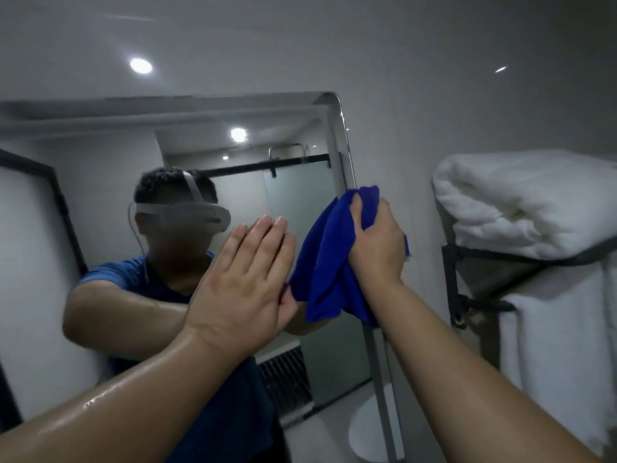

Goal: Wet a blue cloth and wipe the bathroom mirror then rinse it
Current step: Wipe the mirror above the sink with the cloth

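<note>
Head view faces a bathroom mirror [110, 168] with a thin pale frame and a rounded upper right corner, hung on a smooth grey wall [417, 95]. The left hand [247, 279] lies flat against the glass near the middle, fingers straight and close together, holding nothing; its forearm shines with water. The right hand [377, 248] is clenched around a bunched blue cloth [327, 262], thumb across the folds. The cloth sits at the mirror's right edge, about halfway up, and hangs in loose folds below the fist; it seems to meet the glass, where its reflection merges with it.

The glass shows the person in a blue T-shirt wearing a grey headset, and behind them a frosted glass shower screen [300, 212] under a black rail [267, 163]. Round ceiling lights [238, 134] are reflected above. A dark door frame [60, 202] runs down the left side of the reflection.

To the right of the mirror, a black wall rack [467, 255] carries a folded white towel [521, 202] on top, and another white towel [551, 345] hangs below it.
</note>
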A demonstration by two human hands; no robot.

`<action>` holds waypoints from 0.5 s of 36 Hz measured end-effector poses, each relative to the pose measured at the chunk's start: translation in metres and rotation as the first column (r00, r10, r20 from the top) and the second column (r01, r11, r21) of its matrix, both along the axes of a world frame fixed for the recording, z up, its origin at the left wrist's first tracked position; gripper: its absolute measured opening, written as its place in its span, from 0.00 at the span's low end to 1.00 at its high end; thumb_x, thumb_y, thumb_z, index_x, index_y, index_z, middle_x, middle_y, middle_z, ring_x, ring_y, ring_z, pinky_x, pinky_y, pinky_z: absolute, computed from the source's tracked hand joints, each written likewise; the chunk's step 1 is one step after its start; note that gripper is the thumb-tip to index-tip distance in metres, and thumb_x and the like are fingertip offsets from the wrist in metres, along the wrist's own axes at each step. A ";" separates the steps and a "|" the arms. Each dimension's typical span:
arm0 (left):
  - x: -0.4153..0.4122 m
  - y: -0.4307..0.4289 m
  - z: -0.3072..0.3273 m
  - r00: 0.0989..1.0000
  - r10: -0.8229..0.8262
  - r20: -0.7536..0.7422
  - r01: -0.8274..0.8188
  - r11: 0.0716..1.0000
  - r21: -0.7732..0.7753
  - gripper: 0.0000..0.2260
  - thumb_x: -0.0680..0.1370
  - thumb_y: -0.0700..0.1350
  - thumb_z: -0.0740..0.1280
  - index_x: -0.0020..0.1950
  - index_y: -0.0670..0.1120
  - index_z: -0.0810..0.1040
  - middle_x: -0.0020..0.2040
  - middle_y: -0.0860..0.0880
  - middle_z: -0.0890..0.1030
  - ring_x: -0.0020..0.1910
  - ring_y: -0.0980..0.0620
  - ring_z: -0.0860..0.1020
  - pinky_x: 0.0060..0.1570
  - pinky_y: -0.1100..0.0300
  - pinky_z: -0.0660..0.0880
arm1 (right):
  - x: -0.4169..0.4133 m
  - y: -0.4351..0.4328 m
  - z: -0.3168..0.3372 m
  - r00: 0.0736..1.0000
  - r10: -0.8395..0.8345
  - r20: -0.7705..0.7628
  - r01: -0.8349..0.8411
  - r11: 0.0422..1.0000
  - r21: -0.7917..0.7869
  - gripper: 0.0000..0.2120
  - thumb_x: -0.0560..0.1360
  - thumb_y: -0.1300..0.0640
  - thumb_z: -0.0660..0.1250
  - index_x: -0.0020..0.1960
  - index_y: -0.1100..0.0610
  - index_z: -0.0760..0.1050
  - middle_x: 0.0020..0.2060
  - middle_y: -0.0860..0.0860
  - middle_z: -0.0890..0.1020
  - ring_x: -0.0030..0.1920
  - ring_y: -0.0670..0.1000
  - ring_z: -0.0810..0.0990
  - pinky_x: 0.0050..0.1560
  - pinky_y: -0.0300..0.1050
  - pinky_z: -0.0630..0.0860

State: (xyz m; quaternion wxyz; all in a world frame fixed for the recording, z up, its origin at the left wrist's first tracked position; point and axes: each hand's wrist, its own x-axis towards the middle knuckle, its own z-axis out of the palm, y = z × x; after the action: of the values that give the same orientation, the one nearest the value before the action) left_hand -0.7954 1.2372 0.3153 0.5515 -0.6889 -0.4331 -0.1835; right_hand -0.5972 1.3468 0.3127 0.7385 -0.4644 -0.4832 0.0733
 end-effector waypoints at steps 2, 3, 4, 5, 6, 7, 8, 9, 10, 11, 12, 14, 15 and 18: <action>0.001 -0.002 0.000 1.000 0.009 0.000 -0.009 1.000 0.002 0.33 0.78 0.52 0.64 0.81 0.38 0.69 0.82 0.36 0.68 0.83 0.37 0.64 0.85 0.41 0.52 | 0.000 -0.001 -0.029 0.999 0.033 -0.026 -0.034 0.999 -0.021 0.22 0.84 0.30 0.55 0.50 0.48 0.73 0.39 0.45 0.83 0.40 0.48 0.83 0.47 0.55 0.84; 0.002 -0.003 0.001 1.000 0.018 -0.002 -0.018 1.000 -0.001 0.34 0.77 0.51 0.64 0.81 0.38 0.69 0.82 0.36 0.68 0.83 0.37 0.64 0.85 0.40 0.52 | 0.000 -0.002 -0.043 0.998 0.053 -0.043 -0.054 0.998 -0.026 0.22 0.83 0.30 0.55 0.50 0.47 0.73 0.38 0.45 0.84 0.40 0.48 0.84 0.47 0.56 0.85; 0.002 -0.004 0.001 1.000 0.027 -0.004 -0.027 1.000 -0.006 0.34 0.77 0.51 0.64 0.81 0.38 0.69 0.82 0.36 0.67 0.83 0.37 0.64 0.85 0.40 0.53 | 0.001 -0.002 -0.056 0.996 0.073 -0.057 -0.075 0.997 -0.032 0.21 0.83 0.30 0.56 0.50 0.46 0.74 0.38 0.46 0.84 0.40 0.48 0.84 0.47 0.57 0.85; 0.003 -0.005 0.001 0.999 0.036 -0.005 -0.036 0.999 -0.010 0.34 0.77 0.52 0.64 0.82 0.38 0.69 0.83 0.36 0.67 0.83 0.37 0.63 0.85 0.40 0.53 | 0.001 -0.002 -0.069 0.993 0.092 -0.069 -0.094 0.995 -0.036 0.20 0.83 0.30 0.57 0.49 0.45 0.74 0.38 0.46 0.84 0.39 0.48 0.85 0.46 0.58 0.85; 0.003 -0.006 0.001 0.999 0.042 -0.005 -0.043 0.999 -0.013 0.35 0.77 0.52 0.65 0.82 0.38 0.68 0.83 0.36 0.66 0.83 0.37 0.62 0.84 0.39 0.53 | 0.001 -0.003 -0.081 0.991 0.103 -0.080 -0.107 0.993 -0.040 0.19 0.83 0.30 0.57 0.49 0.45 0.74 0.37 0.46 0.84 0.39 0.48 0.85 0.46 0.58 0.86; 0.004 -0.007 0.002 0.999 0.046 -0.004 -0.046 0.999 -0.015 0.35 0.77 0.52 0.65 0.82 0.38 0.68 0.83 0.36 0.66 0.84 0.37 0.62 0.84 0.39 0.53 | 0.001 -0.003 -0.093 0.990 0.107 -0.088 -0.111 0.993 -0.046 0.18 0.83 0.31 0.58 0.48 0.44 0.74 0.37 0.46 0.84 0.39 0.47 0.85 0.45 0.57 0.86; 0.004 -0.007 0.002 0.999 0.047 -0.002 -0.047 0.999 -0.015 0.35 0.76 0.52 0.66 0.82 0.38 0.69 0.83 0.36 0.66 0.84 0.37 0.62 0.84 0.39 0.53 | 0.000 -0.004 -0.105 0.990 0.106 -0.093 -0.111 0.992 -0.053 0.17 0.83 0.31 0.58 0.48 0.42 0.73 0.37 0.45 0.84 0.38 0.45 0.84 0.43 0.55 0.85; 0.004 -0.007 0.002 0.999 0.045 -0.002 -0.046 0.999 -0.013 0.35 0.76 0.51 0.66 0.81 0.38 0.69 0.83 0.36 0.66 0.83 0.36 0.63 0.84 0.39 0.53 | 0.000 -0.004 -0.116 0.989 0.107 -0.098 -0.113 0.992 -0.061 0.16 0.83 0.31 0.58 0.47 0.41 0.73 0.37 0.44 0.85 0.37 0.44 0.84 0.41 0.51 0.84; 0.004 -0.008 0.002 0.999 0.043 -0.002 -0.043 0.999 -0.011 0.35 0.76 0.51 0.67 0.81 0.38 0.69 0.83 0.36 0.67 0.83 0.36 0.63 0.84 0.39 0.53 | 0.000 -0.005 -0.127 0.988 0.110 -0.105 -0.117 0.991 -0.068 0.15 0.83 0.31 0.59 0.47 0.40 0.72 0.39 0.42 0.85 0.37 0.43 0.84 0.39 0.48 0.82; 0.005 -0.008 0.002 0.999 0.042 -0.002 -0.042 0.999 -0.011 0.35 0.76 0.51 0.67 0.81 0.38 0.69 0.83 0.36 0.67 0.83 0.36 0.63 0.84 0.39 0.53 | -0.001 -0.006 -0.138 0.987 0.113 -0.110 -0.121 0.990 -0.074 0.14 0.83 0.32 0.59 0.47 0.39 0.72 0.39 0.40 0.85 0.37 0.42 0.84 0.38 0.44 0.80; 0.005 -0.008 0.002 0.999 0.041 -0.001 -0.041 0.999 -0.014 0.35 0.75 0.51 0.67 0.81 0.38 0.69 0.83 0.36 0.67 0.83 0.36 0.63 0.84 0.39 0.54 | 0.000 -0.007 -0.147 0.987 0.116 -0.115 -0.125 0.989 -0.079 0.14 0.83 0.32 0.59 0.46 0.39 0.72 0.39 0.41 0.85 0.36 0.42 0.84 0.36 0.42 0.79; 0.004 -0.008 0.002 0.999 0.043 -0.002 -0.043 0.999 -0.020 0.36 0.75 0.51 0.67 0.81 0.38 0.69 0.83 0.36 0.66 0.84 0.37 0.62 0.84 0.39 0.54 | -0.001 -0.009 -0.162 0.984 0.129 -0.127 -0.140 0.986 -0.089 0.15 0.83 0.32 0.59 0.45 0.40 0.72 0.37 0.43 0.85 0.35 0.43 0.84 0.33 0.38 0.78; 0.004 -0.008 0.002 0.999 0.047 -0.004 -0.047 0.999 -0.024 0.36 0.76 0.51 0.67 0.82 0.38 0.69 0.83 0.37 0.66 0.84 0.37 0.62 0.84 0.39 0.53 | -0.001 -0.011 -0.167 0.982 0.134 -0.134 -0.148 0.984 -0.099 0.15 0.82 0.32 0.59 0.45 0.40 0.72 0.36 0.43 0.85 0.34 0.44 0.84 0.32 0.38 0.78; 0.004 -0.010 0.002 0.998 0.068 -0.012 -0.068 0.997 -0.037 0.36 0.76 0.52 0.66 0.82 0.39 0.68 0.84 0.37 0.65 0.84 0.37 0.61 0.85 0.40 0.52 | 0.000 -0.015 -0.172 0.978 0.145 -0.150 -0.167 0.975 -0.144 0.14 0.81 0.33 0.60 0.45 0.41 0.74 0.36 0.44 0.85 0.35 0.45 0.85 0.35 0.43 0.80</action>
State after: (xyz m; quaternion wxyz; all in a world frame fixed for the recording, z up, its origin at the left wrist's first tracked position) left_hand -0.7918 1.2268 0.3175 0.5467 -0.6849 -0.4567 -0.1530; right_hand -0.5976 1.3318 0.1404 0.7238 -0.4749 -0.4586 0.2007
